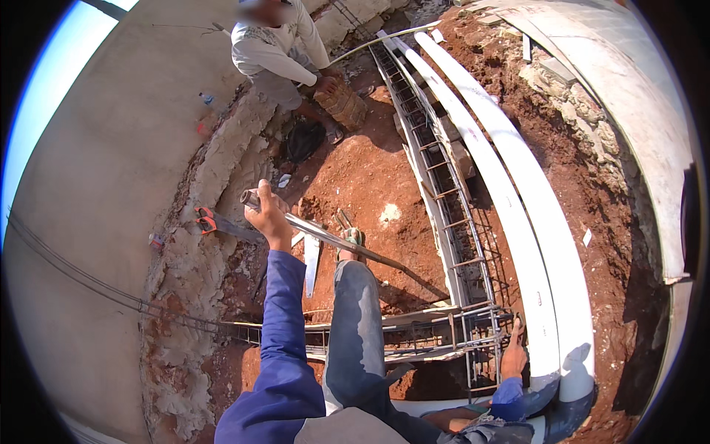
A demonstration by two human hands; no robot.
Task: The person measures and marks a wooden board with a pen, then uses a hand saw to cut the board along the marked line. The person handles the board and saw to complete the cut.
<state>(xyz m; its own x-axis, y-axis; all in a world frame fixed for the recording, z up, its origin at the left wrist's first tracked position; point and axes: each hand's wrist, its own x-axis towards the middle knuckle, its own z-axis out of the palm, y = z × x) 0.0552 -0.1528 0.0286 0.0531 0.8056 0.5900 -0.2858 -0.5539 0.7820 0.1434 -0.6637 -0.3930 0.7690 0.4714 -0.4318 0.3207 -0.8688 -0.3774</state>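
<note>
My left hand [268,216], raised in front of me, is closed around the head end of a hammer [336,241]. Its long shaft slants down to the right, over my knee. At the lower right, my right hand [512,357] has its index finger stretched out beside the corner of a steel rebar cage [484,325]; its other fingers are partly hidden. One arm of the cage runs away from me between boards, and the other crosses toward the left wall. Whether the right fingertip touches the steel I cannot tell.
Two white pipes [518,200] curve along the right of the cage. A handsaw with orange handle [207,220] lies by the left wall [96,200]; a pale saw blade [312,263] lies near my leg. Farther off, another person [277,55] bends over a brown block [344,107].
</note>
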